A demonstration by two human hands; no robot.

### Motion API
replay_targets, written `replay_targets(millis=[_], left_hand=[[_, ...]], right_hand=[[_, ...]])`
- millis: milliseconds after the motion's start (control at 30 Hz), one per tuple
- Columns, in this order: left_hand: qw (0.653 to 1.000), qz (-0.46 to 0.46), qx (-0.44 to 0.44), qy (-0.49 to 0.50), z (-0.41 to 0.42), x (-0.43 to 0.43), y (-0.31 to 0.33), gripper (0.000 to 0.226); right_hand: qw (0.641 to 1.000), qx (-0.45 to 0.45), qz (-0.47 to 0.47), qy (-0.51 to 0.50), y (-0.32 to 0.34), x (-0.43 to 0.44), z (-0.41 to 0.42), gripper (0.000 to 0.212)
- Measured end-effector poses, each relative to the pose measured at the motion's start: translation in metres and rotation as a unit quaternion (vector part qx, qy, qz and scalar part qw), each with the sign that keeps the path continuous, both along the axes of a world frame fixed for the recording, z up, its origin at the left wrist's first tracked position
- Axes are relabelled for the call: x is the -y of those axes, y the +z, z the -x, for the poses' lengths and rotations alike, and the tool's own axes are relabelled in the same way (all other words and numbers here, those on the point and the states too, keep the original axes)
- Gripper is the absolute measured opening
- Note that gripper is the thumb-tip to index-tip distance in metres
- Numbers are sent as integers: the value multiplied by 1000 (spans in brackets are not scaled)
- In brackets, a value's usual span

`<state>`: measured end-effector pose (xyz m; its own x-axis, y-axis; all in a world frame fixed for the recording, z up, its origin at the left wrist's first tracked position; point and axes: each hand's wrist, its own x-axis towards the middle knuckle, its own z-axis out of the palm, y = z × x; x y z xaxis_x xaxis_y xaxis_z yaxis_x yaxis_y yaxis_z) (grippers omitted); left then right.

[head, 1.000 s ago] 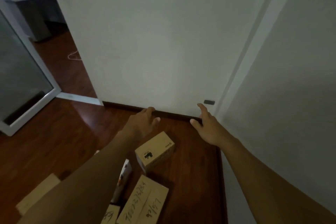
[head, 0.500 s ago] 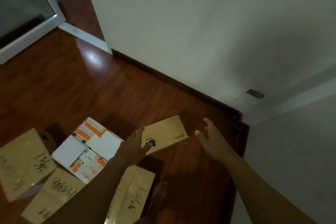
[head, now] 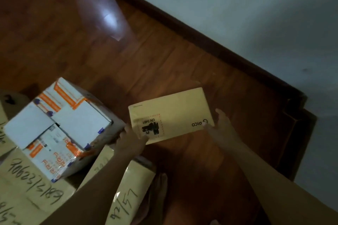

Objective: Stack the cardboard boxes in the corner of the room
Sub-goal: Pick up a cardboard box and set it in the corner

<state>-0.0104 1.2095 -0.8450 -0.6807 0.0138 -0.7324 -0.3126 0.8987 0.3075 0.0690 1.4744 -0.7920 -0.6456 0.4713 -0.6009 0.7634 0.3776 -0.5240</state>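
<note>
Both hands clasp the tan cardboard box at its near corners: the left hand has its grip closed on the labelled end, the right hand on the end with the printed logo. The box sits between them over the wooden floor. Left of the left hand lies a white and orange box, touching other tan boxes.
</note>
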Motion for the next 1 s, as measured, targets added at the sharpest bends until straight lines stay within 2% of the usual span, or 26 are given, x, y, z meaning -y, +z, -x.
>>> replay_targets(millis=[67,133,200,267,333,467,567,600,667,733,833,900,1000], left_hand=[[998,-15,25,63,-9,7,-33,62],[990,-31,28,132,-5,5,-52,61],[977,-41,11,208,5,-2,-65,65],[963,-57,-19,263,21,-11,-74,70],[957,-72,-71,271,37,-22,-78,68],[940,-129,-176,262,48,-48,-48,75],[915,-279,-200,212,40,-69,-7,83],[905,-332,-193,184,38,-76,2,77],[895,-392,-161,141,33,-100,17,48],[893,-408,-161,104,28,-131,16,25],[897,-394,-199,2,12,-179,1,54],[907,-374,-191,-37,-2,-213,-7,69],[915,-363,-162,-72,-18,-267,-13,63]], right_hand=[[998,2,25,-51,-42,-8,-9,82],[992,-17,60,-110,-75,-15,-9,80],[986,-41,87,-136,-101,-23,-6,66],[984,-62,106,-127,-124,-32,3,42],[979,-95,128,-127,-139,-42,13,27],[963,-175,141,-149,-118,-72,28,36],[930,-246,182,-205,-79,-106,14,24],[920,-267,192,-212,-70,-117,7,21],[915,-289,207,-192,-51,-142,-7,20],[921,-280,209,-175,-50,-168,-21,20],[936,-270,142,-174,-68,-203,-50,39],[938,-256,90,-215,-79,-225,-82,50],[923,-223,45,-311,-92,-257,-131,58]])
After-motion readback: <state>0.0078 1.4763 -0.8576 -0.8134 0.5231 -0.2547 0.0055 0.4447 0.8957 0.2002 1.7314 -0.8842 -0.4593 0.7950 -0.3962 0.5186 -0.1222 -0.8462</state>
